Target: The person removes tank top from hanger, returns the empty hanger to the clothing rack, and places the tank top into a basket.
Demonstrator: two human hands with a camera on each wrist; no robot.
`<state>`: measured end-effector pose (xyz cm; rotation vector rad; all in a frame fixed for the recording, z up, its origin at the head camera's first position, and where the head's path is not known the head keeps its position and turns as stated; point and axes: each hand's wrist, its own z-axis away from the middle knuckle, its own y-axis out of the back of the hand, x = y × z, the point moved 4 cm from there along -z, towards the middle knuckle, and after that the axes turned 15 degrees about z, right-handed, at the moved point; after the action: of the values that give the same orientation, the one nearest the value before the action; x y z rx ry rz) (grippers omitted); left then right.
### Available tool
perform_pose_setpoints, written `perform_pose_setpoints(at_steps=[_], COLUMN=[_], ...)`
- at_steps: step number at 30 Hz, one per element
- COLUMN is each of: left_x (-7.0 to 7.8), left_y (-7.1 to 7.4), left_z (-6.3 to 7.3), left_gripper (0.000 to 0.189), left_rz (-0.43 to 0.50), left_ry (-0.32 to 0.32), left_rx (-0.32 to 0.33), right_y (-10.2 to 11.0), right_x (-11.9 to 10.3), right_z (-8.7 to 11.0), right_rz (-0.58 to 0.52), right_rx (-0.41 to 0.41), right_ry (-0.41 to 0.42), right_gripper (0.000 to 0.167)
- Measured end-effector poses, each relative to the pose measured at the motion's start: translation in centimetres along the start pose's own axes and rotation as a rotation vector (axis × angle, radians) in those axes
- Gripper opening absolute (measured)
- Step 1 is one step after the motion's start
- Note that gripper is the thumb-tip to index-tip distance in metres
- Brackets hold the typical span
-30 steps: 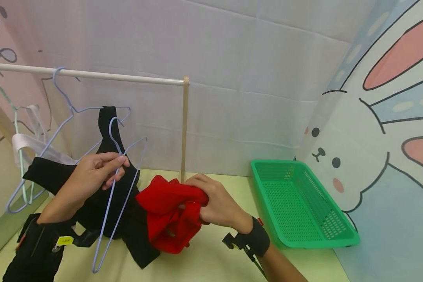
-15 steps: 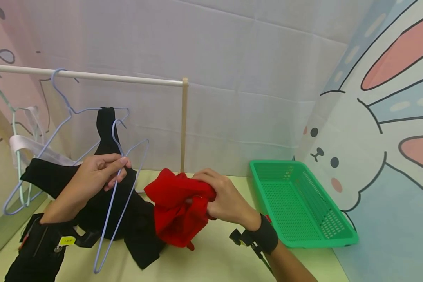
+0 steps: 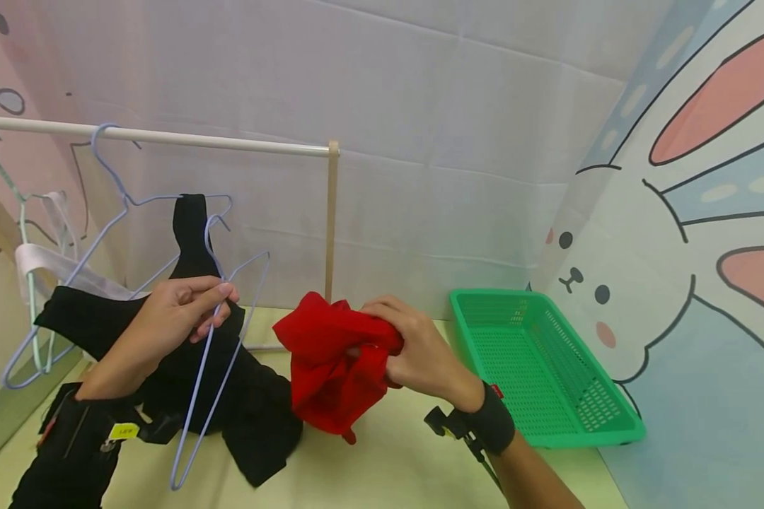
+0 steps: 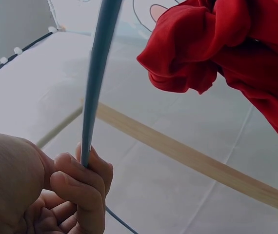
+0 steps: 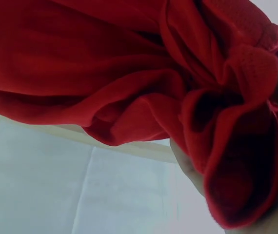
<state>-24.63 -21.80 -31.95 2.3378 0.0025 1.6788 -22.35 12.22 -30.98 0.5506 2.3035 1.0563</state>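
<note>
In the head view my left hand (image 3: 181,311) pinches a thin lilac clothes hanger (image 3: 194,399) just below its hook, with the hanger's long bar pointing down toward me. My right hand (image 3: 420,346) grips a bunched red garment (image 3: 337,360) by its right side, held up over the table to the right of the hanger. The right wrist view is filled by folds of the red cloth (image 5: 105,87), and most of the right fingers are hidden behind them. Curled fingers (image 4: 88,187) around the hanger wire (image 4: 97,73) show in the left wrist view.
Behind my left hand a black garment (image 3: 229,382) hangs from another lilac hanger (image 3: 124,191) on the white rail (image 3: 229,141). Farther left is a pale green hanger (image 3: 25,233) with a white garment (image 3: 70,265). A green basket (image 3: 535,382) stands on the table (image 3: 395,452) at right.
My right hand has moved right and slightly up with the red garment, away from the hanger. The left hand and its hanger have stayed almost still.
</note>
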Motion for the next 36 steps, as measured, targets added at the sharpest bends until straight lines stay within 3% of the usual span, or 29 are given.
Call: perform_pose_setpoints(at_steps=[24, 36], left_x=[-0.8, -0.7], left_y=[-0.1, -1.0], left_z=[-1.5, -3.0], left_gripper=[0.032, 0.029], left_rz=[0.006, 0.024], left_ry=[0.034, -0.02], left_rx=[0.006, -0.022], right_y=[5.4, 7.7], right_x=[1.7, 2.4], right_z=[1.8, 2.6], right_rz=[0.118, 0.172], right_rx=[0.109, 0.167], right_ry=[-0.015, -0.031], right_gripper=[0.047, 0.038])
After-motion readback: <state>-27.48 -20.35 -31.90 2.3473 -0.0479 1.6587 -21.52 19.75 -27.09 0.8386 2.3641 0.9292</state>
